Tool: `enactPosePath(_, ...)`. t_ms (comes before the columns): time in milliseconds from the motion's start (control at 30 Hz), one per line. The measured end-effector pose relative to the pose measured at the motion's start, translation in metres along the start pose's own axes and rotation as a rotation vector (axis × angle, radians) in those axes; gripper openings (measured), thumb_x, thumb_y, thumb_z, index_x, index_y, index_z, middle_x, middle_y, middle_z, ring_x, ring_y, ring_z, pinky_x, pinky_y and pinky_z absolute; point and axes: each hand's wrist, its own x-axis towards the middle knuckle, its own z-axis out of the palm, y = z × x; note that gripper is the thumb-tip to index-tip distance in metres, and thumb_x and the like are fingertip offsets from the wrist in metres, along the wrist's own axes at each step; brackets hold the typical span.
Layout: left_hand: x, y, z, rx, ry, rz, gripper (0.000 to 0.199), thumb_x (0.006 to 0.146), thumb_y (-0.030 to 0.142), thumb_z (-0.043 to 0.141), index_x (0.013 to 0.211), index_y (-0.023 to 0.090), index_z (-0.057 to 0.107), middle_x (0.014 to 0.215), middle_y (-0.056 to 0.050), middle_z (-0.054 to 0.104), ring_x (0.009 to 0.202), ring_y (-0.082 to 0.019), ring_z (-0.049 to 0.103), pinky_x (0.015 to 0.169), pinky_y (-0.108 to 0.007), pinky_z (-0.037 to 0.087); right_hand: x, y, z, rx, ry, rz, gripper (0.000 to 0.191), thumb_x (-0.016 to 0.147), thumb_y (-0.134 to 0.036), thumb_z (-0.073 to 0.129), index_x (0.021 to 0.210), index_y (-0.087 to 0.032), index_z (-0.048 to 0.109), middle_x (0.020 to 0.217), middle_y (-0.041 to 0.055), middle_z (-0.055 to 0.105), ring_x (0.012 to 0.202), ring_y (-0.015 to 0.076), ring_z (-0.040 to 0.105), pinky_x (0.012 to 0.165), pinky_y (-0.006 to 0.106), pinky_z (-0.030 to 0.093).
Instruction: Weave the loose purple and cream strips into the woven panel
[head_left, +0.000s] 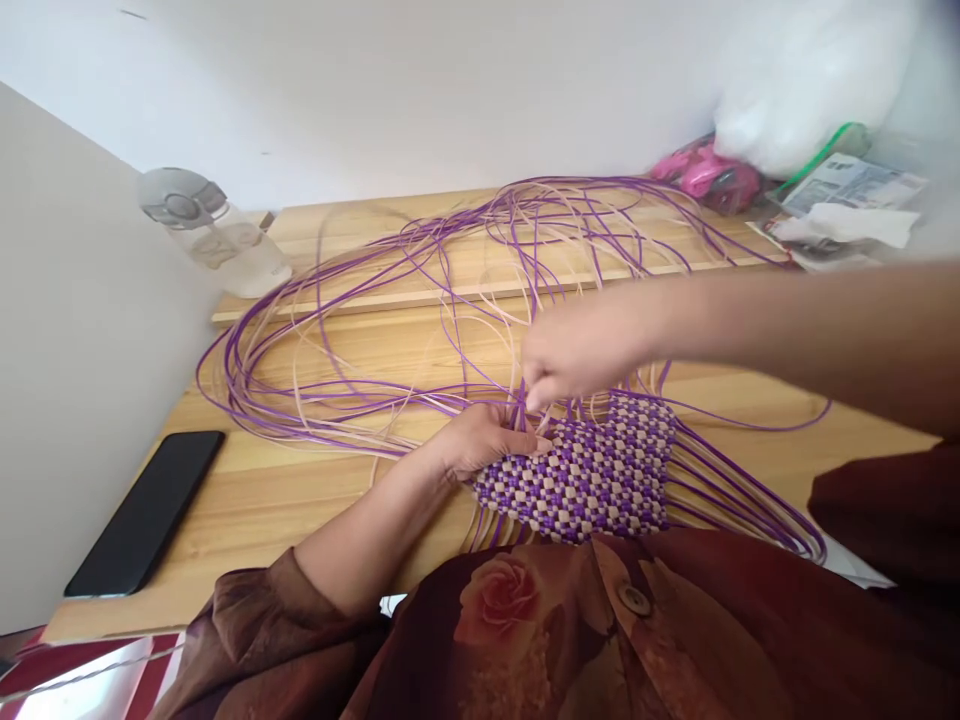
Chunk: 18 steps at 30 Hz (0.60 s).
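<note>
A purple and beige woven piece [592, 475] lies at the table's near edge, against the person's shirt. My left hand [491, 440] is closed on its upper left edge, thumb on top of the weave. Just above that edge, my right hand [574, 350] is closed with its fingers curled in, close to the thin strands; it is slightly blurred, and what it pinches is hidden. Long loose purple and beige strands [427, 235] run from the weave and loop widely over the table. More strands [739, 490] trail from the right side of the weave.
A black phone [146, 510] lies at the left of the wooden table [247, 510]. A clear bottle with a grey lid [217, 235] stands at the back left. A pink bundle [705, 175], a white plastic bag [810, 85] and papers [855, 205] sit at the back right.
</note>
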Motion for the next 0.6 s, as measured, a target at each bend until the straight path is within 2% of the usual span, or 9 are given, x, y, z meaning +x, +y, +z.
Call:
enactPosePath(67,0.0,0.002,0.001,0.016,-0.006,0.057,0.029,0.056,0.026,0.088,0.074,0.013,0.07,0.067,-0.001,0.068,0.057,-0.01,0.058,0.06,-0.024,0.044,-0.001,0.001,0.017,-0.042,-0.103,-0.088,0.017,0.08,-0.022,0.068,0.066,-0.012,0.068,0.055,-0.0003,0.058,0.053,0.0083,0.047,0.058,0.026,0.033)
enactPosePath(167,0.0,0.003,0.001,0.068,0.031,0.107,0.027,0.058,0.026,0.088,0.073,0.012,0.07,0.068,-0.001,0.068,0.059,-0.01,0.058,0.062,-0.024,0.043,-0.006,0.005,0.044,0.067,-0.042,-0.137,0.014,0.082,-0.02,0.062,0.072,-0.013,0.069,0.061,-0.0002,0.062,0.055,0.0081,0.047,0.055,0.025,0.03)
enactPosePath(233,0.0,0.002,0.0,0.099,0.058,0.153,0.027,0.058,0.025,0.087,0.073,0.012,0.07,0.07,-0.002,0.069,0.061,-0.01,0.058,0.063,-0.024,0.043,-0.004,0.006,0.045,0.191,0.011,-0.114,0.013,0.081,-0.021,0.064,0.071,-0.014,0.067,0.06,-0.0013,0.062,0.054,0.0077,0.049,0.053,0.023,0.031)
enactPosePath(333,0.0,0.001,-0.002,0.11,0.032,0.113,0.028,0.059,0.028,0.087,0.074,0.012,0.069,0.07,-0.002,0.068,0.06,-0.011,0.058,0.062,-0.024,0.043,0.013,0.006,0.009,0.392,0.236,-0.107,0.021,0.083,-0.031,0.067,0.077,-0.011,0.066,0.06,-0.0019,0.062,0.053,0.0064,0.051,0.051,0.019,0.036)
enactPosePath(400,0.0,0.0,-0.003,0.111,0.023,0.058,0.029,0.061,0.031,0.086,0.074,0.012,0.068,0.068,-0.001,0.066,0.058,-0.01,0.057,0.059,-0.024,0.042,0.029,0.006,-0.032,0.534,0.561,-0.154,0.032,0.089,-0.039,0.061,0.092,-0.007,0.064,0.073,-0.0003,0.065,0.059,0.0054,0.057,0.052,0.014,0.04)
enactPosePath(467,0.0,0.0,-0.004,0.106,0.034,0.048,0.03,0.061,0.032,0.086,0.075,0.013,0.067,0.066,0.0,0.064,0.056,-0.009,0.056,0.056,-0.022,0.04,0.042,0.008,-0.068,0.728,0.884,-0.25,0.041,0.099,-0.04,0.045,0.125,-0.008,0.049,0.104,0.0008,0.062,0.073,0.0037,0.065,0.06,0.012,0.044)
enactPosePath(500,0.0,0.0,-0.004,0.099,0.036,0.055,0.031,0.06,0.031,0.087,0.075,0.013,0.067,0.065,0.001,0.064,0.055,-0.008,0.055,0.056,-0.022,0.039,0.045,0.009,-0.079,0.706,0.828,-0.234,0.054,0.099,-0.046,0.04,0.135,-0.005,0.039,0.117,0.0049,0.057,0.081,0.0053,0.067,0.069,0.015,0.047)
enactPosePath(533,0.0,0.0,-0.004,0.093,0.034,0.06,0.031,0.059,0.031,0.087,0.075,0.012,0.067,0.065,0.001,0.063,0.055,-0.008,0.055,0.056,-0.021,0.039,0.046,0.012,-0.082,0.606,0.751,-0.111,0.064,0.098,-0.052,0.038,0.132,0.002,0.039,0.115,0.0089,0.057,0.079,0.0085,0.068,0.071,0.021,0.048)
enactPosePath(600,0.001,0.001,-0.003,0.086,0.026,0.054,0.031,0.059,0.03,0.087,0.074,0.012,0.067,0.064,0.001,0.064,0.055,-0.008,0.055,0.056,-0.022,0.039,0.04,0.019,-0.067,0.275,0.457,0.033,0.07,0.089,-0.058,0.052,0.114,0.007,0.057,0.096,0.0137,0.066,0.073,0.0164,0.069,0.074,0.031,0.05)
